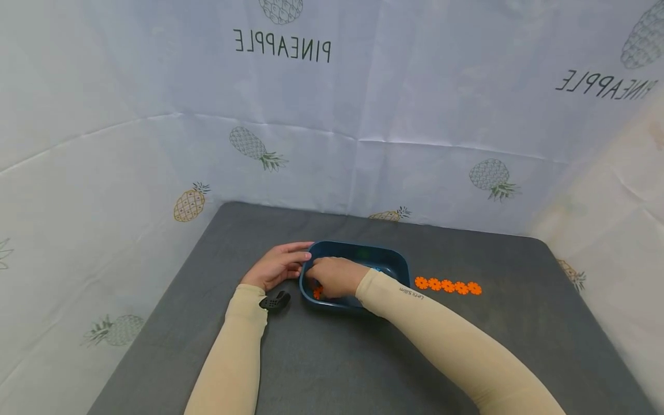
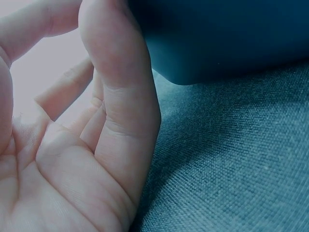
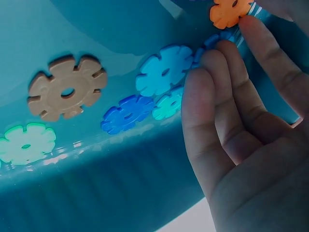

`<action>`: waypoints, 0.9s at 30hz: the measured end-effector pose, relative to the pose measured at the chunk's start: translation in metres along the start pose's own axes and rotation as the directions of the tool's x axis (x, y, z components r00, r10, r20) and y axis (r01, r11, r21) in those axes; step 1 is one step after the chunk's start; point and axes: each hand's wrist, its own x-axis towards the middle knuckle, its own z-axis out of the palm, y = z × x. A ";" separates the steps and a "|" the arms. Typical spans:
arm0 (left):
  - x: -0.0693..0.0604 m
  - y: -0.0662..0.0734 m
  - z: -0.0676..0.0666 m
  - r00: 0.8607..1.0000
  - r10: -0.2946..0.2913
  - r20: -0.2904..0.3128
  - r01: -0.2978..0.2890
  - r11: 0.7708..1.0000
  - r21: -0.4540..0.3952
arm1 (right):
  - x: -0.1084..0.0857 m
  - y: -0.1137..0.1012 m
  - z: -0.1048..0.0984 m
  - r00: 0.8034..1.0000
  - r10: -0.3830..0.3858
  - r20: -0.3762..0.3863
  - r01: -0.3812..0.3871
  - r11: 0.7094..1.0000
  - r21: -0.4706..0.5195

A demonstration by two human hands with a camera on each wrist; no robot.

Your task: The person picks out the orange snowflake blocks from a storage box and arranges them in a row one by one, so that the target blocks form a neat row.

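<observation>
A dark blue plastic tub stands on the table. My left hand holds its left end, with fingertips at the rim and bent fingers against the outer wall. My right hand reaches inside and pinches an orange notched plastic disc between thumb and index finger; the thumb is mostly cut off in the right wrist view. Other interlocking discs lie in the tub: a brown disc, a light blue disc, a dark blue disc and green discs.
To the right of the tub, several orange discs lie in a row on the grey table. A white curtain with printed pineapples hangs behind and at both sides. A black strap sits at my left wrist.
</observation>
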 end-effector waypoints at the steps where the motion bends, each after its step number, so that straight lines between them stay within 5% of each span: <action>1: 0.000 0.000 0.000 1.000 0.000 -0.001 0.000 1.000 0.004 | 0.000 0.000 0.000 1.000 0.002 0.003 -0.002 1.000 0.006; 18: 0.001 -0.001 -0.003 1.000 0.006 -0.008 -0.006 1.000 0.013 | 0.004 -0.005 0.001 0.998 0.048 -0.049 -0.052 0.995 -0.081; 27: 0.004 0.002 -0.006 1.000 0.004 -0.002 -0.004 1.000 0.019 | 0.005 -0.009 -0.004 0.993 0.098 -0.059 -0.099 0.995 -0.006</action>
